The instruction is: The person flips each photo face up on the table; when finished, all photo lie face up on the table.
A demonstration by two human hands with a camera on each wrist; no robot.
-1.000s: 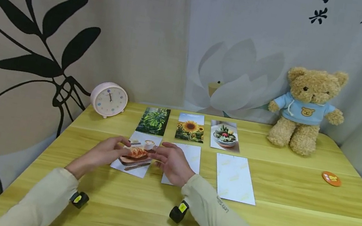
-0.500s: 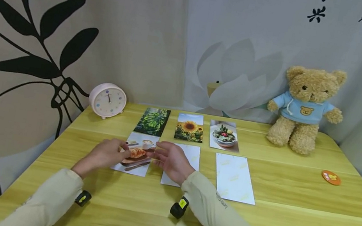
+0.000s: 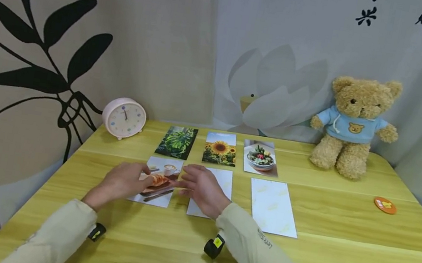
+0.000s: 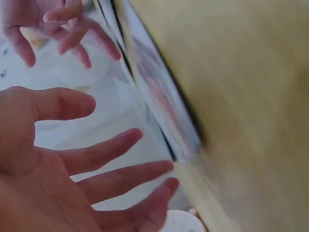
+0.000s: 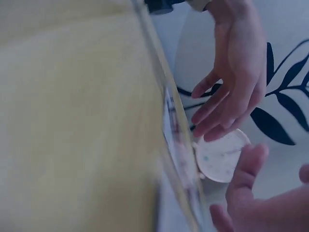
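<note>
A photo card of a croissant and coffee (image 3: 161, 198) lies on the table at the left of the front row, in the head view. My left hand (image 3: 122, 182) is over its left side, fingers spread and slightly bent. Over the right side and the neighbouring blank-faced white card (image 3: 223, 184) hovers my right hand (image 3: 205, 191), its fingertips pointing at the croissant picture. The left wrist view shows the left hand (image 4: 63, 164) with fingers apart and nothing between them. In the right wrist view, the right hand (image 5: 270, 208) has its thumb and fingers apart, facing the left.
Behind lie a green leaf card (image 3: 177, 142), a sunflower card (image 3: 220, 148) and a cactus bowl card (image 3: 260, 157). Another white card (image 3: 274, 208) lies right of the hands. A pink clock (image 3: 123, 118), a teddy bear (image 3: 356, 127) and an orange disc (image 3: 385, 205) stand or lie around them.
The croissant card has shifted slightly toward me and straightened, leaving a small gap below the leaf card. Both hands stay beside it with little movement; the head view has tilted slightly.
</note>
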